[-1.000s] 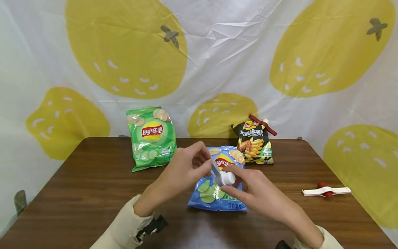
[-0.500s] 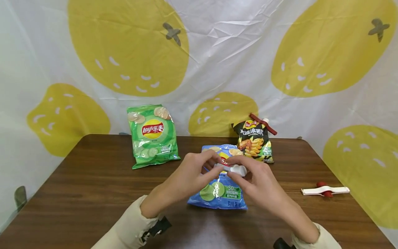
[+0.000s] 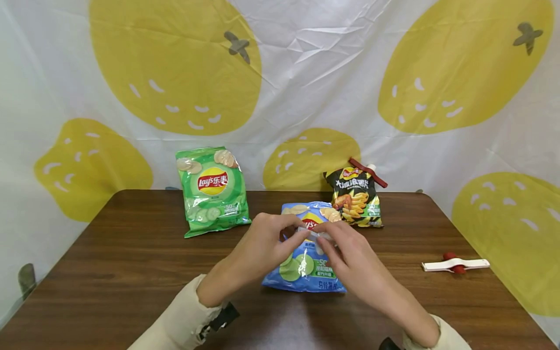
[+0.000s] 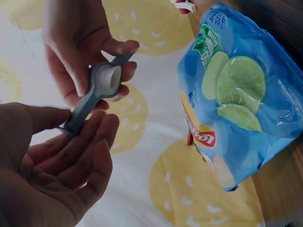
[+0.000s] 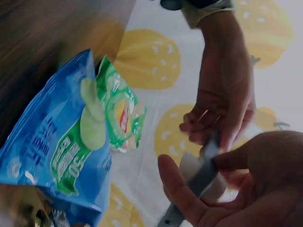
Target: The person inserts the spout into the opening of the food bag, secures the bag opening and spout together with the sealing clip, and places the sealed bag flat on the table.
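Note:
Between both hands is a grey bag clip with a white pour spout [image 4: 110,78], lifted in front of the blue chip bag [image 3: 302,274]. My left hand [image 3: 262,248] pinches one end of it between thumb and fingers. The fingers of my right hand [image 3: 358,253] hold its other end around the spout, and they cover much of the clip in the head view. In the right wrist view the grey bar [image 5: 203,175] runs past the right thumb and index finger. The blue bag stands upright just beyond the hands.
A green chip bag [image 3: 214,194] stands at the back left of the wooden table [image 3: 131,272]. At the back right is a black chip bag [image 3: 356,197] with a dark red clip [image 3: 368,173] across its top corner. A white-and-red clip [image 3: 455,265] lies at the right.
The clip has risen and turned from steeply slanted to nearly level, and its white spout has swung partly behind my right fingers. Both hands have moved up slightly and closer together.

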Tool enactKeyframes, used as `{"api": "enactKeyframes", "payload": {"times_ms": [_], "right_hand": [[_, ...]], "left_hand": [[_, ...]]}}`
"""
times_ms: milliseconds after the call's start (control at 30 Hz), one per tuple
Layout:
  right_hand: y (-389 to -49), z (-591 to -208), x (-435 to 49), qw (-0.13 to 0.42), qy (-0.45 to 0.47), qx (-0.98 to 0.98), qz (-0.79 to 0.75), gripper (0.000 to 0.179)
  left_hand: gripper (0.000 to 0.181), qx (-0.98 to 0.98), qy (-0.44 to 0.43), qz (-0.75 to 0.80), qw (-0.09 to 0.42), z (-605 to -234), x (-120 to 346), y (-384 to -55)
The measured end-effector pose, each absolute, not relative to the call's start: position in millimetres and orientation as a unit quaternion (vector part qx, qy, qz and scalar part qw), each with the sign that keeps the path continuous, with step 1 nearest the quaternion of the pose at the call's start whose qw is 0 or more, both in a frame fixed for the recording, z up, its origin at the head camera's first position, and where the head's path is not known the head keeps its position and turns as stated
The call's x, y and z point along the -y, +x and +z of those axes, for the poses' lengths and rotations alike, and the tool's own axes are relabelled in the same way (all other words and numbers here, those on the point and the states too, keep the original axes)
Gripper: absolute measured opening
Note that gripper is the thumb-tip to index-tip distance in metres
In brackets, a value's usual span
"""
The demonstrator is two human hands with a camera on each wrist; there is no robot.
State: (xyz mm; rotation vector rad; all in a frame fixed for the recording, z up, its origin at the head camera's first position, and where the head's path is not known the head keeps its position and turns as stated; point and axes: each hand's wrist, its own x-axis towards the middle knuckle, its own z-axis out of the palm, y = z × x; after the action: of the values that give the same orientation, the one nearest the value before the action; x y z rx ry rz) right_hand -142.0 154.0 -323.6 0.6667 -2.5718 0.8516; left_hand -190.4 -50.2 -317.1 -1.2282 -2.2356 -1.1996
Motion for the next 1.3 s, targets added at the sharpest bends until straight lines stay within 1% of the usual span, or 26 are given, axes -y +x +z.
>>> {"api": "enactKeyframes", "payload": {"times_ms": [167, 333, 567, 700, 767, 833, 933, 1000, 1067, 1167, 1300], "right_hand": [[-145, -329, -159, 0.211, 0.275, 0.896, 0.277, 0.015], [-146, -327, -163, 0.222, 0.301, 0.885, 0.278, 0.013], [-143, -317, -169, 0.243, 0.336, 0.874, 0.253, 0.015], [-143, -312, -171, 0.238, 0.354, 0.871, 0.246, 0.017], [-145, -311, -172, 0.224, 0.363, 0.868, 0.252, 0.018], [-146, -311, -173, 0.207, 0.37, 0.867, 0.264, 0.019], [-149, -311, -176, 0.179, 0.356, 0.873, 0.283, 0.023], [-151, -310, -178, 0.174, 0.333, 0.88, 0.29, 0.026], [-152, -308, -180, 0.169, 0.311, 0.887, 0.295, 0.025], [-153, -307, -182, 0.171, 0.297, 0.891, 0.299, 0.019], [-153, -307, -185, 0.157, 0.3, 0.887, 0.313, 0.015]], "left_hand": [[0.009, 0.777, -0.463, -0.415, 0.097, -315, 51, -191], [0.009, 0.775, -0.479, -0.411, 0.039, -313, 53, -191], [0.012, 0.73, -0.502, -0.463, 0.004, -311, 55, -189], [0.012, 0.717, -0.506, -0.48, -0.013, -310, 58, -188], [0.011, 0.717, -0.503, -0.481, -0.018, -310, 59, -187], [0.01, 0.727, -0.499, -0.471, -0.01, -310, 60, -187], [0.009, 0.749, -0.494, -0.44, 0.024, -309, 60, -187], [0.01, 0.763, -0.487, -0.421, 0.05, -310, 61, -188], [0.01, 0.771, -0.482, -0.412, 0.063, -310, 61, -189], [0.01, 0.771, -0.479, -0.415, 0.057, -311, 60, -191], [0.009, 0.77, -0.48, -0.419, 0.03, -311, 59, -192]]}}
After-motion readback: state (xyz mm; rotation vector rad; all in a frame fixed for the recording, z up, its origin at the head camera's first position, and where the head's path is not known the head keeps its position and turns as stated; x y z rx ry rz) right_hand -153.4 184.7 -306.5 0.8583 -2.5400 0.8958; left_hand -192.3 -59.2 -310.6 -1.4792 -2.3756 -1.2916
